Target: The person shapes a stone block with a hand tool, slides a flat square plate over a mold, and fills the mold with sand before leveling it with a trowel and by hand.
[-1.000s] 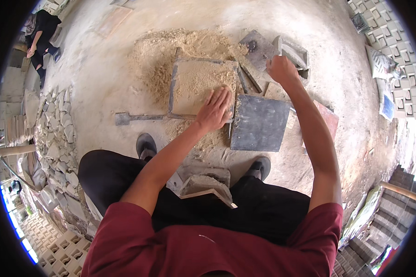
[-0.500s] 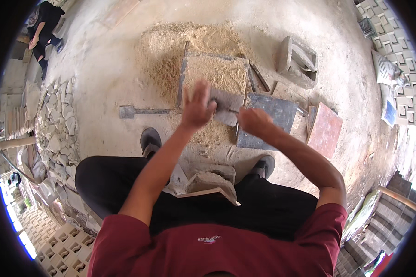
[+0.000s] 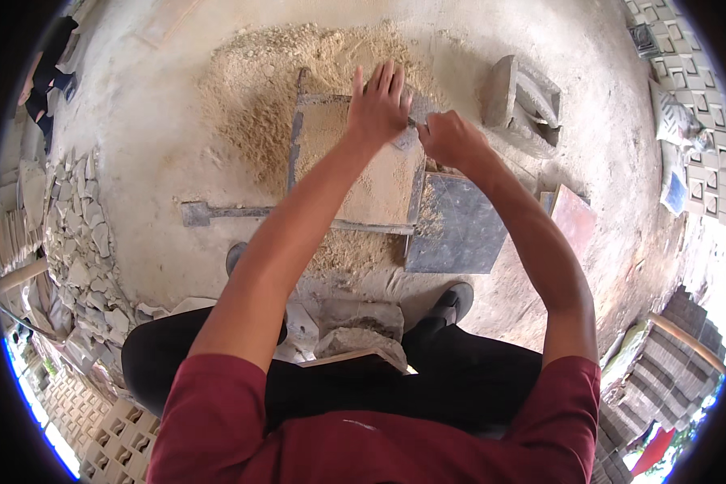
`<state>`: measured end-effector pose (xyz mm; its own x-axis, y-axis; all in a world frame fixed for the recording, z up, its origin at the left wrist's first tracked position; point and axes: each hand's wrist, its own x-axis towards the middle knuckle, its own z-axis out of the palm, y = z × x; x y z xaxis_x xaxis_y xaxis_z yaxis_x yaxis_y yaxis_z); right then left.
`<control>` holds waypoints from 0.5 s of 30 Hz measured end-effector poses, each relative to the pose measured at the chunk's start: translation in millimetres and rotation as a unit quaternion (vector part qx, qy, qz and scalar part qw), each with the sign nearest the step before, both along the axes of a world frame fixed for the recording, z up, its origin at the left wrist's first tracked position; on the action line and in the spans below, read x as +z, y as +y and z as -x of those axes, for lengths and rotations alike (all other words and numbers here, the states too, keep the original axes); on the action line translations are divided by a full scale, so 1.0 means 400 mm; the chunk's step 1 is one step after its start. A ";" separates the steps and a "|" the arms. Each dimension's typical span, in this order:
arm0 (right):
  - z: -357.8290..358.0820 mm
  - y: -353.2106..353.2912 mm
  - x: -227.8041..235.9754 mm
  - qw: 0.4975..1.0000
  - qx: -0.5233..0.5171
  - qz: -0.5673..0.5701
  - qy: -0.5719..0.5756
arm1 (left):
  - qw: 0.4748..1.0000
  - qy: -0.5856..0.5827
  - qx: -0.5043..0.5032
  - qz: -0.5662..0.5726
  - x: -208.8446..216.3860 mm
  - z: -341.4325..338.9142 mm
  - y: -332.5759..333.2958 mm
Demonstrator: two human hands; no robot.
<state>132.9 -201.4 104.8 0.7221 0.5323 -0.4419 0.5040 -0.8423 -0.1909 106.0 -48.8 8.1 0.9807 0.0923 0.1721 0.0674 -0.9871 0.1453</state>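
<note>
A square metal mould frame point(image 3: 295, 149) lies on the floor, packed with pale sandy mix point(image 3: 371, 194) that looks smooth toward its near side. My right hand point(image 3: 453, 142) is closed round the handle of a flat trowel at the frame's far right corner. Only bits of the grey trowel blade point(image 3: 403, 140) show, because my left hand point(image 3: 379, 113) covers much of it. That left hand lies palm down with fingers stretched and apart, seemingly pressing on the blade. A flat bar with a wide end point(image 3: 195, 214) sticks out from the frame's left side.
Loose sandy mix point(image 3: 250, 105) is heaped beyond the frame. A dark square plate point(image 3: 458, 230) adjoins it on the right, near a reddish board point(image 3: 573, 216). A hollow concrete block point(image 3: 524, 105) stands far right. Broken pieces point(image 3: 77, 234) pile up left; another person point(image 3: 50, 73) sits far left.
Both hands have moved away from me with the trowel, from the middle of the frame to its far right corner. The near part of the mix now looks flatter, and the near rim shows.
</note>
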 end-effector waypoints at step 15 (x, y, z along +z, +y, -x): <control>0.345 -0.013 0.003 0.976 0.073 0.031 0.203 | 0.995 0.068 0.052 0.059 0.009 0.483 -0.022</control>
